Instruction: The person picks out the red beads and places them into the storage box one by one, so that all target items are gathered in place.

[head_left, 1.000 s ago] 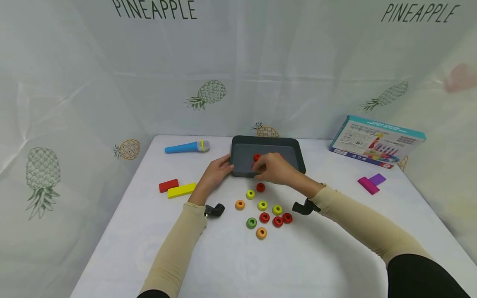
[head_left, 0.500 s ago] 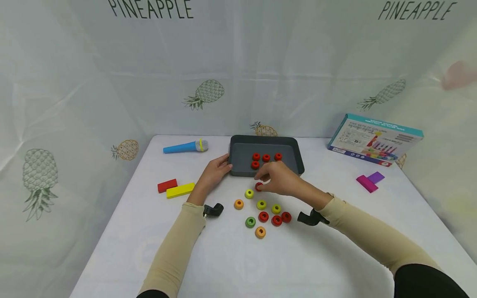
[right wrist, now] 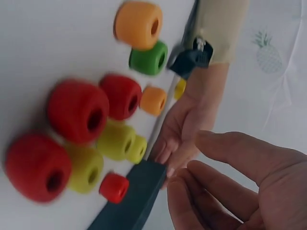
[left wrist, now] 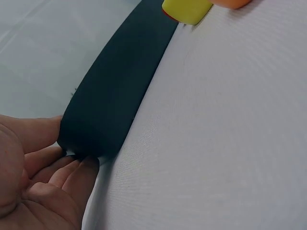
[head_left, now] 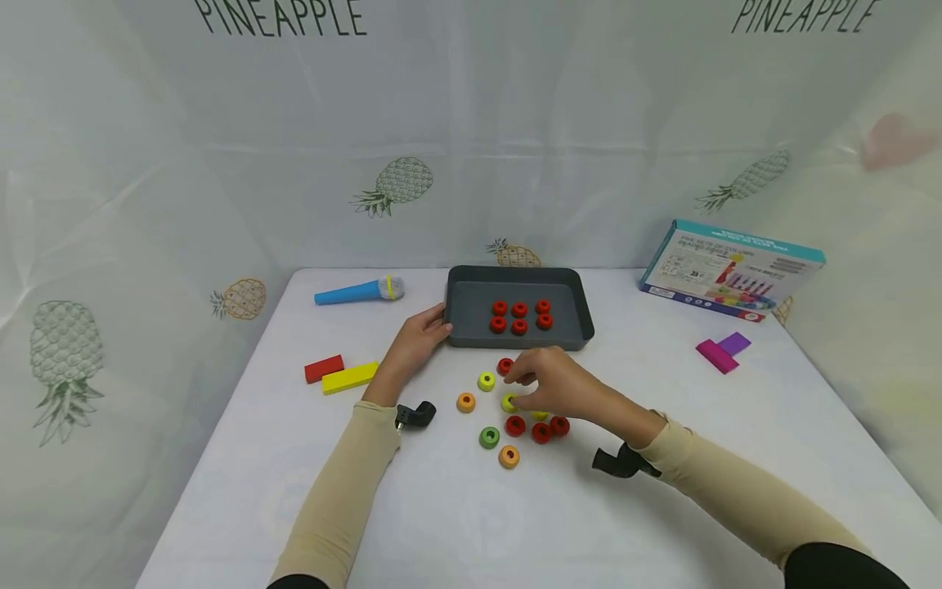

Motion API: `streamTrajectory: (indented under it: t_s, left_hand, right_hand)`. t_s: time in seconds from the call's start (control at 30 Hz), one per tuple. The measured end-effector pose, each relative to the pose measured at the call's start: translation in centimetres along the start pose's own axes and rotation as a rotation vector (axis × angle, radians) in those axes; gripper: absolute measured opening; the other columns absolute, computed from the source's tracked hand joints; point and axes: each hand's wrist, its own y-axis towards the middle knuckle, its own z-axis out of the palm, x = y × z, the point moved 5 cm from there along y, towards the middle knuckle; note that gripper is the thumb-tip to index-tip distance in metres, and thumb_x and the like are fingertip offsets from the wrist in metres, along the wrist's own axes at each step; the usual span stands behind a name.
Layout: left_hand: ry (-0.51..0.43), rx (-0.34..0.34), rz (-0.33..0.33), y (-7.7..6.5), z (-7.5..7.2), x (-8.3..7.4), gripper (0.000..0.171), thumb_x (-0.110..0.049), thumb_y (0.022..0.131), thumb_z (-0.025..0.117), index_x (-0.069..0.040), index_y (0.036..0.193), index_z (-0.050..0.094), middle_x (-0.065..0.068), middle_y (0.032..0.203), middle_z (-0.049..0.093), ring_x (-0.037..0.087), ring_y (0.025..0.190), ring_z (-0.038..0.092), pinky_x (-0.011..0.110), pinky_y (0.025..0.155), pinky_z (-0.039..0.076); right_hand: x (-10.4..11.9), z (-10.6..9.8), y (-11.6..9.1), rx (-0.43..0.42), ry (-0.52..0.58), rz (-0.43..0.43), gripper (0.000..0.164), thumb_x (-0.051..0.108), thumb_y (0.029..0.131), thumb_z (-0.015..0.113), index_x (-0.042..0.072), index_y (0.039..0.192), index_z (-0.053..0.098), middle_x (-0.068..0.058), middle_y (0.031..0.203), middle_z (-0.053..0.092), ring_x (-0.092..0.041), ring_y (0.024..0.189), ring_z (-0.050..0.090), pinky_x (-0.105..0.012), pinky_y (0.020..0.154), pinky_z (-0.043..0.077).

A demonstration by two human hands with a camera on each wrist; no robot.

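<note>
My left hand (head_left: 415, 348) holds the dark grey tray (head_left: 464, 335) by its near left corner, the thumb and fingers against its wall (left wrist: 110, 96) in the left wrist view. Inside the tray lie several red beads (head_left: 518, 327) in two rows. My right hand (head_left: 559, 383) is over the loose beads on the table, its thumb apart from the fingers with nothing between them in the right wrist view. Closest to it are a yellow bead (head_left: 508, 403), partly covered by the thumb, and a red bead (head_left: 504, 366) by the fingertips. Another yellow bead (head_left: 540, 415) is mostly hidden below the hand.
Nearer me lie a green bead (head_left: 489, 438), two orange beads (head_left: 509, 456) and three red beads (head_left: 540, 433). Left are a toy microphone (head_left: 359, 291), a red block (head_left: 324, 369) and a yellow block (head_left: 349, 378). A printed box (head_left: 728, 270) and pink and purple blocks (head_left: 717, 357) stand right.
My right hand has moved from the tray toward me, past the red bead, to the yellow beads. The red beads in the tray are now uncovered. My left hand stays at the tray.
</note>
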Motion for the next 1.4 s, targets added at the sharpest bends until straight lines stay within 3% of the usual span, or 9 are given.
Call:
streamTrajectory:
  t_s: [0.43,0.67,0.83,1.03,1.4]
  left_hand:
    - [-0.009,0.011,-0.003,0.1,-0.2,0.3,0.061,-0.03,0.102,0.061,-0.028,0.157,0.037,-0.002,0.164,0.037,0.015,0.147,0.043,0.037,0.122,0.037]
    - [-0.005,0.002,0.011,0.1,-0.2,0.2,0.06,-0.031,0.102,0.061,-0.027,0.157,0.038,-0.002,0.164,0.037,0.016,0.147,0.043,0.036,0.121,0.038]
    - [-0.009,-0.006,0.006,0.1,-0.2,0.4,0.06,-0.03,0.102,0.061,-0.028,0.157,0.038,-0.002,0.164,0.037,0.016,0.147,0.043,0.037,0.121,0.038]
    - [-0.011,-0.01,-0.01,0.2,-0.2,0.5,0.06,-0.03,0.102,0.062,-0.029,0.157,0.039,-0.003,0.164,0.037,0.016,0.147,0.042,0.037,0.121,0.038]
    - [-0.02,-0.005,-0.001,0.0,-0.1,0.1,0.06,-0.031,0.102,0.062,-0.03,0.157,0.038,-0.004,0.164,0.037,0.016,0.147,0.042,0.037,0.121,0.039]
  right_hand:
    - [0.4,2.4,-1.6,0.014,-0.007,0.028,0.021,0.004,0.08,0.082,0.004,0.101,0.08,-0.006,0.097,0.076,-0.021,0.088,0.068,-0.04,0.08,0.062]
    - [0.2,3.3,-2.0,-0.005,-0.052,0.04,0.021,0.008,0.08,0.084,0.007,0.101,0.081,-0.001,0.094,0.075,-0.016,0.082,0.063,-0.023,0.071,0.057]
    - [0.3,3.8,-2.2,-0.004,-0.092,0.037,0.019,0.009,0.08,0.085,0.008,0.098,0.081,0.0,0.09,0.072,-0.016,0.077,0.059,-0.02,0.065,0.051]
    - [0.3,4.4,-2.3,0.003,-0.11,0.073,0.02,0.007,0.079,0.085,0.009,0.098,0.08,0.001,0.091,0.072,-0.014,0.081,0.061,-0.019,0.068,0.055]
    - [0.0,4.6,-2.2,-0.038,-0.152,0.061,0.019,0.005,0.078,0.083,0.01,0.096,0.08,0.003,0.09,0.071,-0.012,0.081,0.061,-0.02,0.071,0.056]
